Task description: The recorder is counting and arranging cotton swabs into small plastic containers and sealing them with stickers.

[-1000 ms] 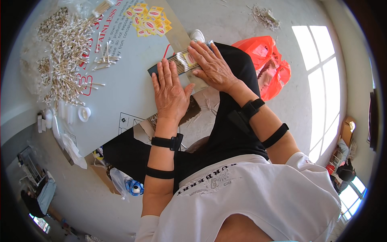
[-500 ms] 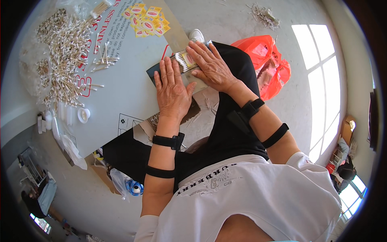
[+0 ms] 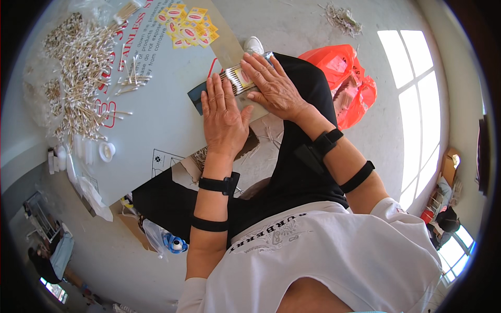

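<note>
My left hand lies flat, palm down, at the table's edge, fingers stretched out. Its fingertips rest over a dark flat strip and the left end of a row of cotton swabs. Flat across the right end of the row is my right hand, its fingers slightly spread. A yellow printed card lies with the swabs, partly under the right fingers. Shiny clear wrapping shows beyond that hand. Whether it encloses the whole row is hidden by my palms.
A big heap of loose cotton swabs in clear plastic covers the table's left side. Several yellow cards are piled at the far edge. A white tape roll stands nearer. On the floor, right, sits a red plastic bag.
Both hands stay flat over the swabs with almost no movement. The whole view has shifted very slightly.
</note>
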A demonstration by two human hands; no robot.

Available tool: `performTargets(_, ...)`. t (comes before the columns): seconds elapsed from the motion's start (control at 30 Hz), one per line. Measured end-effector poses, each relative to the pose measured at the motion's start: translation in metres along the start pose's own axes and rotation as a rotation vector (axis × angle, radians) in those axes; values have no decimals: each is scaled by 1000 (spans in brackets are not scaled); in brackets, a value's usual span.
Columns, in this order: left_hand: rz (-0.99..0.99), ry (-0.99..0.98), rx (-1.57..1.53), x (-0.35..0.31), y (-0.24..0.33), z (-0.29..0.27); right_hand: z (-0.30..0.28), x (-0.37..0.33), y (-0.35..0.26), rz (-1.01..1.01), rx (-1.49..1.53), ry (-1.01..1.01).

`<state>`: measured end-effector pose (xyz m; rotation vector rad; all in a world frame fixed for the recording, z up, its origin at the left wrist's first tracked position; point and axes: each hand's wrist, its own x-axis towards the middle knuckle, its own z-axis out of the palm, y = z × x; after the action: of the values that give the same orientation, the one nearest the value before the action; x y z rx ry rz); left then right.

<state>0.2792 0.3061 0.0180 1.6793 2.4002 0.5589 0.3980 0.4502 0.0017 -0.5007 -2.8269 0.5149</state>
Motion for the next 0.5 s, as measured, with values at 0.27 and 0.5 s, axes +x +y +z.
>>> performTargets(0.27, -10, 283, -595, 6, -15, 5, -1, 0, -1, 9, 31, 3)
performTargets(0.5, -187, 468, -1017, 28, -7, 12, 0, 1, -2, 18, 62, 4)
